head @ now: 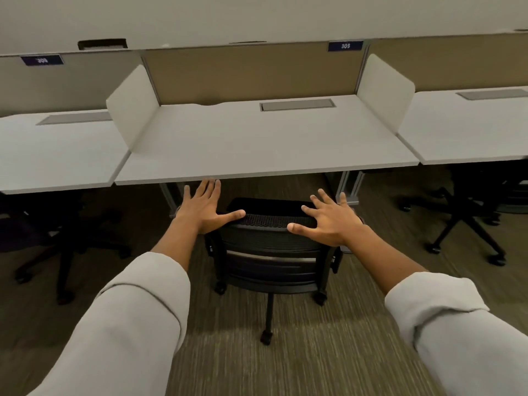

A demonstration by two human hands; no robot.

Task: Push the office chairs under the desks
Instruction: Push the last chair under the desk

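Observation:
A black mesh-backed office chair (271, 241) stands in front of the middle white desk (257, 144), its backrest just short of the desk's front edge and its seat hidden below the desk. My left hand (204, 208) hovers at the left top corner of the backrest, fingers spread, thumb over the mesh. My right hand (333, 221) is spread at the right top corner, fingertips near the backrest's top edge. Neither hand grips anything. Both arms wear light grey sleeves.
White side dividers flank the middle desk. A left desk (54, 155) and a right desk (468, 130) each have a black chair beneath: one chair (65, 241) on the left, another chair (468, 218) on the right. Striped carpet (285, 364) covers the floor. Desk legs (350, 185) stand right of the chair.

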